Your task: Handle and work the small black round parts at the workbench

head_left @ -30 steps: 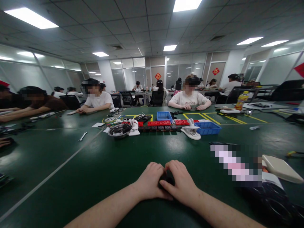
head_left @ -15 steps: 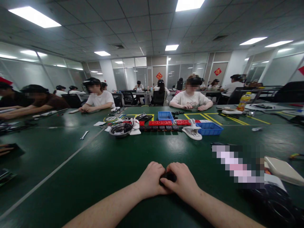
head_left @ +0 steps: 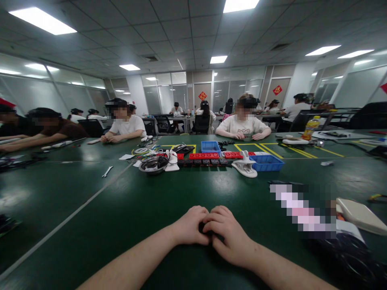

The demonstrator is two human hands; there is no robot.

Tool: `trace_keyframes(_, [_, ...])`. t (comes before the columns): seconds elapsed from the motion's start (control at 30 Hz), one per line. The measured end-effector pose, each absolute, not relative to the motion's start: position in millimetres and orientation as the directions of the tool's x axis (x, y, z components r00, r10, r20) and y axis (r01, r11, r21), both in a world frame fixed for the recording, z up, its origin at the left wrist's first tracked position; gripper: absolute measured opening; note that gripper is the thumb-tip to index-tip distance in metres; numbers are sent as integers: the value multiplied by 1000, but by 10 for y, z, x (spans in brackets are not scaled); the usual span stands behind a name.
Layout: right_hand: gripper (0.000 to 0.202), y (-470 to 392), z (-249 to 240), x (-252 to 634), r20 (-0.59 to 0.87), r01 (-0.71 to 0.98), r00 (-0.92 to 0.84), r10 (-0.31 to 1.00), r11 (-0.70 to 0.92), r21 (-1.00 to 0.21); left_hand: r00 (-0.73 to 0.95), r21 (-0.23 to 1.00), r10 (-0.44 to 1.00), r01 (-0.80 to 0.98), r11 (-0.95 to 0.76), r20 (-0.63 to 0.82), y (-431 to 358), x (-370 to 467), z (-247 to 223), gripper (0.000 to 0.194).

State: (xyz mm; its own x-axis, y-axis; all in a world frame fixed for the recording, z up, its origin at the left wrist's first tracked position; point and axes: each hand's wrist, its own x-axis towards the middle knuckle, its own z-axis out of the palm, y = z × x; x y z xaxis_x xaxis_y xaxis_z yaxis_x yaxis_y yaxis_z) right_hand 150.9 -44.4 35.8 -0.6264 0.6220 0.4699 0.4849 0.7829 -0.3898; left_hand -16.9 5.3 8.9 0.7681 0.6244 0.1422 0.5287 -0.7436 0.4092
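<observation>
My left hand [head_left: 192,226] and my right hand [head_left: 227,233] meet low over the green table [head_left: 145,201], in the middle of the head view. Between them sits a small black object [head_left: 204,227], mostly covered by the fingers, so its kind cannot be made out. The left fingers curl around its far and near sides. My right fingers are bent over it from the other side, their tips close to the left hand, with the right thumb lower down by the near edge.
Ahead lie red blocks [head_left: 205,156], blue bins [head_left: 266,162], a white clamp-like stand [head_left: 245,166] and coiled cables [head_left: 152,164]. A wrench [head_left: 107,172] is at left. On the right are a beige case [head_left: 361,215] and dark round gear [head_left: 353,257]. People sit opposite.
My right hand has shifted its grip: the thumb has come down off the black object and the fingers reach further across it. Less of the object shows. The left hand stays nearly in place.
</observation>
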Motion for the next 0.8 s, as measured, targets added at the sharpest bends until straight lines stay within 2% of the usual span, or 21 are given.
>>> trace_keyframes(0.07, [35,-459,360,1512,485,452,-638,597,802,-392,773,411,620,527,-744,131,43,-169,98,28])
trace_keyframes(0.17, [35,-457,360,1529,521,463,-597,609,793,-396,757,440,627,507,-741,183,15,-169,127,44])
trace_keyframes(0.27, [25,-431,348,1542,535,541,-507,675,733,-412,698,434,669,536,-724,255,-19,-161,158,54])
trace_keyframes(0.37, [24,-403,321,1534,497,644,-434,751,645,-411,646,370,712,612,-699,276,-53,-137,173,58])
trace_keyframes(0.47, [23,-385,285,1507,421,739,-393,817,553,-385,658,296,712,648,-701,246,-75,-107,165,54])
trace_keyframes(0.57, [18,-377,258,1481,351,783,-372,859,494,-379,676,244,704,660,-710,219,-78,-85,152,42])
trace_keyframes(0.8, [15,-374,286,1482,326,762,-387,863,498,-414,681,287,695,635,-717,230,-63,-87,155,32])
